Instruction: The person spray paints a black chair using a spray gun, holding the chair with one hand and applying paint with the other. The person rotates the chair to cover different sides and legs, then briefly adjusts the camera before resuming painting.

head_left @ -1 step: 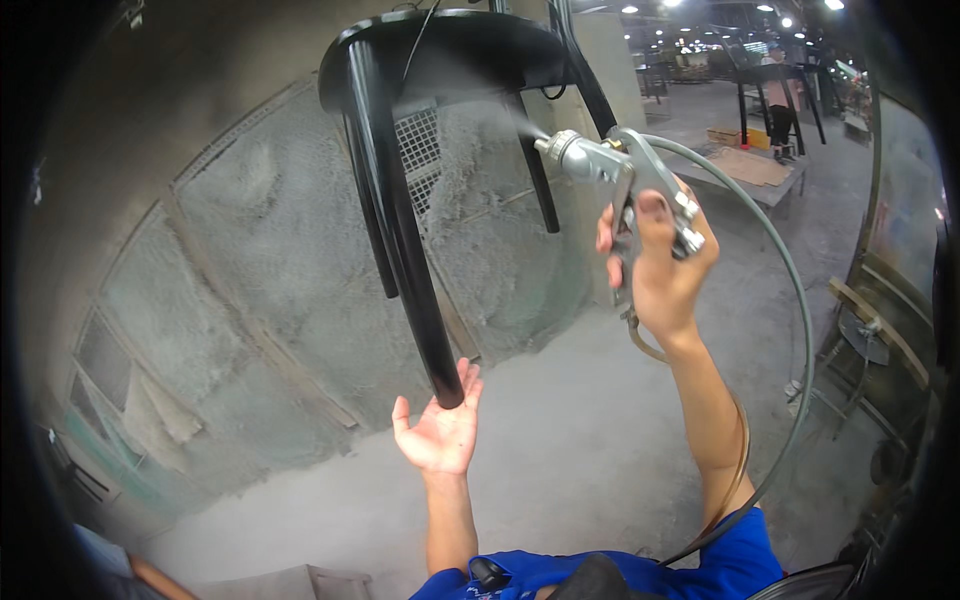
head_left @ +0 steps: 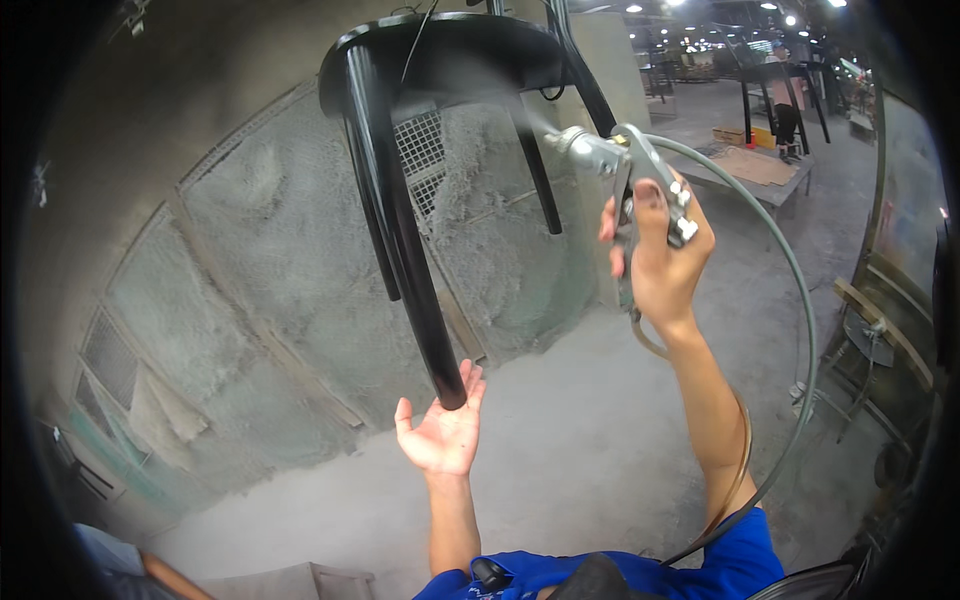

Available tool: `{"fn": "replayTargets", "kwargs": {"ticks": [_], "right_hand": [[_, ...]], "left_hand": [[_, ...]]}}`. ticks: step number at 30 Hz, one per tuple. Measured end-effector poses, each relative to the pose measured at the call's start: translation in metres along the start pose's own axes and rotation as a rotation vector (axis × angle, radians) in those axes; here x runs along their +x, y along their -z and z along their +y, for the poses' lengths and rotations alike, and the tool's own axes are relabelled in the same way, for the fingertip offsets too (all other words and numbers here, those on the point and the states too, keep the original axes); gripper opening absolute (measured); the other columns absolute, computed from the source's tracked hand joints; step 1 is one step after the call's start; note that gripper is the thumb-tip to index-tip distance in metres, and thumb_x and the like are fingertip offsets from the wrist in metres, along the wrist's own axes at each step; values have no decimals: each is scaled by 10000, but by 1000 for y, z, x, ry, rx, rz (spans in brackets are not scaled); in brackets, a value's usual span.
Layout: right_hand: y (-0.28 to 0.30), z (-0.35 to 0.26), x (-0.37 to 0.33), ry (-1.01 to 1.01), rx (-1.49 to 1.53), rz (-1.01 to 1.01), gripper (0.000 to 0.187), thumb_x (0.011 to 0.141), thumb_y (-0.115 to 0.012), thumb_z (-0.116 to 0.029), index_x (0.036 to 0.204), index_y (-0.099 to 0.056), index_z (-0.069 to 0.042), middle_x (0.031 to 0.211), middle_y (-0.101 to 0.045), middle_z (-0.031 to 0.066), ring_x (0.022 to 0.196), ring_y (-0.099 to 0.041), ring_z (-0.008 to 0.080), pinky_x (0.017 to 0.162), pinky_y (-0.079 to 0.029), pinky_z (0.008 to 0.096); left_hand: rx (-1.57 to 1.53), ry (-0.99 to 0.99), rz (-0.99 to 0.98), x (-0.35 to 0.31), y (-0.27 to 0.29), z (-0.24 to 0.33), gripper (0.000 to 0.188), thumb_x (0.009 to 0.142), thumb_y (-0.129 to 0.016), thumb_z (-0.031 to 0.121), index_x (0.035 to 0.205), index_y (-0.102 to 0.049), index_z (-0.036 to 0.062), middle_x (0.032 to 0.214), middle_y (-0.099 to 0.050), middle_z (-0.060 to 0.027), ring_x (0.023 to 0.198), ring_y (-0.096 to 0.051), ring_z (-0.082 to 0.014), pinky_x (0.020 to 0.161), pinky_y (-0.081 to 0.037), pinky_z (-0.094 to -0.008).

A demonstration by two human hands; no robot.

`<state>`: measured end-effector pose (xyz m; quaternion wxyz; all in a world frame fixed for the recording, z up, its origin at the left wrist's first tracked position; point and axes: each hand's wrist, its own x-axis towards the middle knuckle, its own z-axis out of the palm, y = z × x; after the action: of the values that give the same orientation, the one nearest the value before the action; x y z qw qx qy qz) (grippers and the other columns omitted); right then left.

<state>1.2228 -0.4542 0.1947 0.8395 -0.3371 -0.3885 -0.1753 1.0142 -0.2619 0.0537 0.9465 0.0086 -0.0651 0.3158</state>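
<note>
A glossy black chair [head_left: 475, 60] hangs in front of me, with its round seat at the top and its legs pointing down. My left hand [head_left: 440, 437] is palm up under the tip of the nearest chair leg [head_left: 405, 240], fingers stretched out and apart, touching the leg's end. Held in my right hand [head_left: 665, 260] is a silver spray gun [head_left: 597, 153], its nozzle aimed left at the seat's underside. A pale mist streams from the nozzle. From the gun a grey hose [head_left: 780, 240] loops down beside my right arm, and a thinner brown hose [head_left: 742, 450] runs along the forearm.
A dusty, mesh-covered wall panel [head_left: 250, 250] stands behind the chair. At the back right is a low table [head_left: 740, 165] with cardboard, near a person [head_left: 785, 100] and more black furniture. Wooden racks [head_left: 880, 320] line the right side. Another person's arm [head_left: 165, 575] shows at lower left.
The spray gun and my right hand have shifted very slightly. My left hand stays under the leg, and mist still comes from the nozzle.
</note>
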Motion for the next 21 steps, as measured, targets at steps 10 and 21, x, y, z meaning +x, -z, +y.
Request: {"fn": "replayTargets", "kwargs": {"ticks": [10,21], "right_hand": [[26,-50,85,-29,82,-108,356,1064,-586,-332,1038,-616,22,817,-628,98,658,-627,140,393,-464,214],[33,-118,185,-112,-313,-239,289,1063,-574,-312,1157,-654,-50,776,-647,44,555,-600,97,395,-450,239]], "left_hand": [[25,-138,6,9,-14,-35,862,990,-474,448,1491,-172,-185,1640,-127,-351,1566,-37,-455,1282,-93,-585],[88,-196,38,20,6,-30,903,977,-476,481,1559,-146,-125,1611,-252,-327,1532,-198,-437,1272,-148,-564]]}}
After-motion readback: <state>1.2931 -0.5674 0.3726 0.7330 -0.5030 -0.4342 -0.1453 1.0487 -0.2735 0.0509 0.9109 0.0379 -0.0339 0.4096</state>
